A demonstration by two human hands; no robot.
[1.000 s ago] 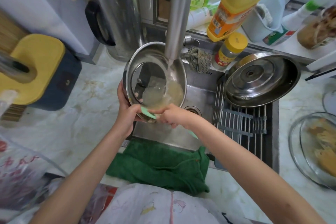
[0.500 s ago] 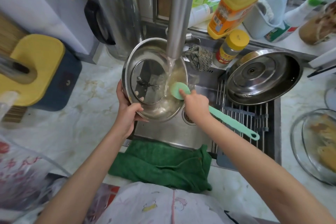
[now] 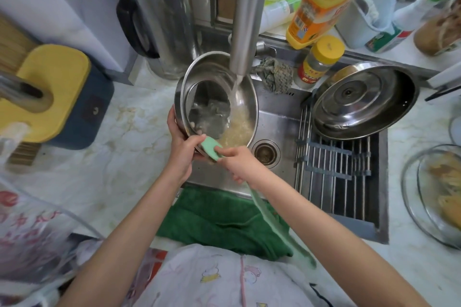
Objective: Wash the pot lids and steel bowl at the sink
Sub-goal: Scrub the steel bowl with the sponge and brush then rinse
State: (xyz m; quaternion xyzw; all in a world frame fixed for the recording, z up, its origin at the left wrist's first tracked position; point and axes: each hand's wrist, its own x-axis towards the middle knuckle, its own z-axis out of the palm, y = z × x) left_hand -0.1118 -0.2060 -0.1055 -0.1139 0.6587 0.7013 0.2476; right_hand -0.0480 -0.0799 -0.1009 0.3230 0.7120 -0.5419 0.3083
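The round stainless steel bowl (image 3: 247,99) is held tipped on its side over the left half of the steel sink (image 3: 279,117). Its mouth faces up and towards the person, and its flat bottom is turned to the sink's far left corner. Water from the tall steel faucet spout (image 3: 245,20) strikes the bowl's inner wall, and cloudy water pools at its low, near side.

The left hand (image 3: 180,149) reaches in from the sink's left edge and grips the bowl's near-left rim, thumb inside, fingers curled under. The right hand (image 3: 239,159) is clamped on a pale green long-handled scrubber (image 3: 210,148). The scrubber's flat head lies against the bowl's near rim, touching the left thumb, and its long handle runs back and to the right, under the right forearm and past the sink's near edge.

A domed steel pot lid (image 3: 361,102) rests upside down at the sink's far right corner, leaning on the slatted drying rack (image 3: 331,172). Between the bowl and the rack the sink floor is open around the drain (image 3: 265,152). A dark green towel (image 3: 219,219) is draped at the sink's near edge.
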